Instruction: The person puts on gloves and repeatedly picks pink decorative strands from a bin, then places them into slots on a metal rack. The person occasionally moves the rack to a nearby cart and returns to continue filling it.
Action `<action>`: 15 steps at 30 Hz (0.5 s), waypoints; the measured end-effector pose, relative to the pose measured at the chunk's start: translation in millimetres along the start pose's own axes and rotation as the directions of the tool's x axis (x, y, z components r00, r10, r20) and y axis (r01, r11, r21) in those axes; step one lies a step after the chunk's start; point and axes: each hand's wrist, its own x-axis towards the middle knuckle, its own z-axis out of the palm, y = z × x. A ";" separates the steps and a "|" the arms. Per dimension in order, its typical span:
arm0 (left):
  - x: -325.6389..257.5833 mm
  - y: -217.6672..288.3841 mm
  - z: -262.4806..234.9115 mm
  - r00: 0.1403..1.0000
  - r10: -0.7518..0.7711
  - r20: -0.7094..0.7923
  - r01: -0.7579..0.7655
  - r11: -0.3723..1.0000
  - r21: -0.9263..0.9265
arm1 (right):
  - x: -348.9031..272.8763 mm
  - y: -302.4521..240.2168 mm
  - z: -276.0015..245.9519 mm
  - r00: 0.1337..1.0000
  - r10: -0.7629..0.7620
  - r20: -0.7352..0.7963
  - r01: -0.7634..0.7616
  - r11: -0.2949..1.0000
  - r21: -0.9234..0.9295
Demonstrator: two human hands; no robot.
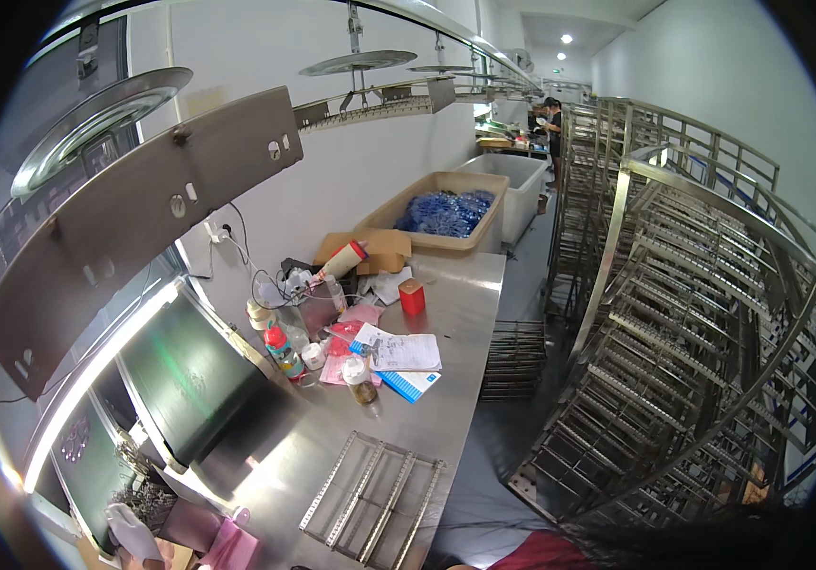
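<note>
Steel workbench (465, 313) seen from my head, running away along the white wall. Neither of my hands is in view, so I cannot tell whether they are spread, closed or pinching anything. Nearest my position, at the bench's near end, lies a flat metal rack (372, 498) of parallel toothed strips, flat on the steel and apart from everything else, probably set there to be within reach. To its left, a dark slanted glass panel (189, 380) lit by a strip light along its upper edge. Mid-bench, clutter gathered against the wall, leaving the aisle side of the top bare: a red-capped bottle (280, 350), a small brown jar (360, 378), loose papers (406, 352) resting on a blue booklet, a red box (412, 297) standing upright. Beyond, a cardboard box (375, 249), then a beige bin (446, 211) holding blue pieces. At right, tall wire racks (702, 313) line the aisle. A person (550, 119) works far down the room.
</note>
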 end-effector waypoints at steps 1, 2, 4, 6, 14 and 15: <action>-5.3 27.1 -30.8 0.959 0.282 -0.010 -0.255 0.881 0.398 | -3.5 0.2 0.7 1.000 0.009 0.003 -0.009 1.000 -0.008; -8.2 18.1 -30.3 0.819 0.506 -0.270 -0.300 0.779 0.551 | -5.8 -0.9 3.0 1.000 0.016 0.006 -0.016 1.000 -0.011; -6.7 85.5 -126.6 0.952 0.272 -0.141 -0.249 0.955 0.158 | -14.3 -1.1 2.9 0.999 0.035 0.000 -0.035 0.999 -0.028; -25.2 103.4 -216.4 0.940 0.299 -0.166 -0.288 0.954 0.083 | -17.9 -14.9 11.6 1.000 0.022 0.004 -0.022 1.000 -0.012; -161.7 112.2 -405.6 0.872 0.464 -0.159 -0.465 0.885 0.027 | -54.3 -35.7 40.4 0.999 0.044 0.020 -0.042 0.994 -0.101; -184.8 85.2 -415.1 0.906 0.382 -0.181 -0.384 0.923 0.024 | -59.4 -44.9 52.5 0.999 0.025 0.037 -0.021 0.995 -0.100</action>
